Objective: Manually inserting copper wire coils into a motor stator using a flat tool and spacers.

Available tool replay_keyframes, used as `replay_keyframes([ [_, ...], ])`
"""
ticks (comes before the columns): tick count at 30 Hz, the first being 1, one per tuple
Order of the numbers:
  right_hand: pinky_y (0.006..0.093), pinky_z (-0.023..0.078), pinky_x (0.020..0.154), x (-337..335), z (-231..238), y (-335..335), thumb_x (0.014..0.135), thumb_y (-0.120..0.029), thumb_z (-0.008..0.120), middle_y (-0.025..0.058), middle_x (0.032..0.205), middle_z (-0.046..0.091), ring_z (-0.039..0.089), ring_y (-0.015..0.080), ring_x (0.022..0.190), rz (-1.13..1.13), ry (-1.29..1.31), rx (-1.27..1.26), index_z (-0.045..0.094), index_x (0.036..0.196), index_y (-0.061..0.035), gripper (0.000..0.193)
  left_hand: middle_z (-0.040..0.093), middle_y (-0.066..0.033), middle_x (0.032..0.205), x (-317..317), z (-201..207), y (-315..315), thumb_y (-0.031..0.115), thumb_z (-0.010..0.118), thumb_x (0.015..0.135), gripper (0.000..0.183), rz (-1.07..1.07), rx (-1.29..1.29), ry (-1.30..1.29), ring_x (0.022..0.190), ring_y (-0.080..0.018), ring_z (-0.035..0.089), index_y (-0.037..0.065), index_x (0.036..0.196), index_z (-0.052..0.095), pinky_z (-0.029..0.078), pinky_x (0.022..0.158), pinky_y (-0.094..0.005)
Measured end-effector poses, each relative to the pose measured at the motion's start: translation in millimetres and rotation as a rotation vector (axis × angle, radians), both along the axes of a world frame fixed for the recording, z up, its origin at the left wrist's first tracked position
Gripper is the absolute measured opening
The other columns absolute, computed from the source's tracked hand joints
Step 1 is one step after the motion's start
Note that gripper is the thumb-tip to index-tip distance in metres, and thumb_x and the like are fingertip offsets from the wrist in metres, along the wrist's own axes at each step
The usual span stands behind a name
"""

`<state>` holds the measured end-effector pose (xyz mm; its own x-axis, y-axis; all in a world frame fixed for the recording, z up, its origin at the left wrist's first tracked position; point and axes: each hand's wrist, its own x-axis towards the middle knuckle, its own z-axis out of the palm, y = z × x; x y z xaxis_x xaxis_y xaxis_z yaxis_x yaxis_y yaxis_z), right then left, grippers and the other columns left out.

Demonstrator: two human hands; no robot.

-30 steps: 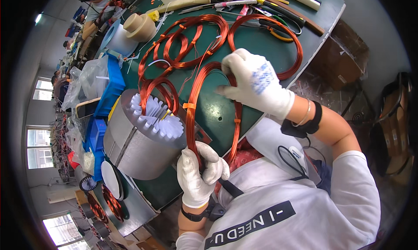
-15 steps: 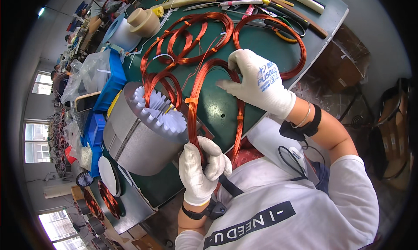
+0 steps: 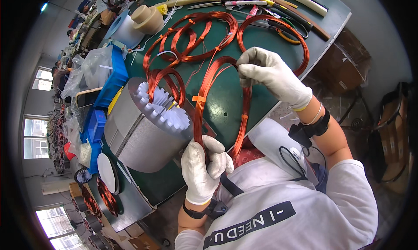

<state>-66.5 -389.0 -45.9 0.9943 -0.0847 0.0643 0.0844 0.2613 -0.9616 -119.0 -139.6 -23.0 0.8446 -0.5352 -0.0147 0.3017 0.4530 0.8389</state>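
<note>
An oval coil of copper wire point(image 3: 198, 119), bound with orange ties, stands upright between my hands. My left hand point(image 3: 203, 166), in a white glove, is closed around its near left side. At the coil's upper right, my gloved right hand point(image 3: 272, 73) has its fingers closed on the winding; a few strands stand apart from the bundle near the fingertips. Left of the coil lies a grey metal stator core point(image 3: 141, 141) with white slot liners point(image 3: 167, 108) round its opening. Another copper coil point(image 3: 174, 82) goes down into those slots, and thin wire leads link the coils.
More copper coils point(image 3: 198, 17) lie behind on the green table point(image 3: 217, 115). Mallets, rods and scissors line its far edge, beside a tan spool point(image 3: 148, 19). Blue bins point(image 3: 114, 76) with plastic bags stand left. A cardboard box point(image 3: 344, 69) is at right; another person works far left.
My right hand has gone from spread fingers to a closed grip on the coil's upper right side. A few strands now stand apart there. My left hand keeps its hold.
</note>
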Motion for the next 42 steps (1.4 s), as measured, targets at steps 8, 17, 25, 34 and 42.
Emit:
replay_keyframes([
  [8,0.0188,0.039,0.055,8,-5,-12,0.091,-0.02,0.07,-0.0048,0.076,0.054,0.046,0.0032,0.06,0.116,0.122,0.1,0.064,0.101,-0.0039,0.02,0.039,0.0023,0.052,-1,-1,2,0.047,0.035,0.105,0.053,0.012,-0.019,0.076,0.043,-0.0093,0.037,-0.001,0.098,0.058,0.044,0.05,-0.0311],
  [17,0.0208,0.042,0.062,12,7,-10,0.088,-0.019,0.072,-0.0037,0.085,0.057,0.048,0.005,0.067,0.068,0.067,-0.18,0.066,0.098,-0.0036,0.019,0.04,0.0018,0.052,0,1,5,0.047,0.036,0.105,0.054,-0.017,-0.016,0.099,0.043,-0.0099,0.038,-0.001,0.098,0.058,0.045,0.05,-0.0317],
  [25,0.0258,0.049,0.078,17,2,-6,0.084,-0.013,0.072,0.0065,0.108,0.061,0.059,0.0127,0.094,0.009,-0.401,-0.562,0.071,0.09,-0.0027,0.012,0.048,-0.0008,0.052,5,2,3,0.05,0.037,0.104,0.059,-0.126,-0.044,0.051,0.044,-0.0108,0.045,-0.004,0.099,0.06,0.051,0.054,-0.0314],
  [34,0.024,0.049,0.066,29,11,-10,0.088,-0.01,0.068,0.0013,0.103,0.061,0.054,0.0057,0.077,0.154,-0.178,-0.423,0.058,0.111,-0.0041,0.026,0.062,-0.011,0.079,14,-27,-11,0.076,0.047,0.085,0.072,-0.262,-0.323,-0.087,0.09,-0.0292,0.06,0.008,0.102,0.064,0.031,0.106,-0.0597],
  [42,0.0237,0.049,0.068,38,9,-27,0.089,-0.017,0.07,-0.0018,0.089,0.062,0.058,0.0064,0.076,0.29,-0.022,-0.287,0.063,0.107,-0.0017,0.025,0.033,0.0008,0.055,9,-13,13,0.065,0.044,0.095,0.059,-0.346,-0.288,0.224,0.061,-0.0161,0.044,0.012,0.069,0.041,0.041,0.057,-0.0303],
])
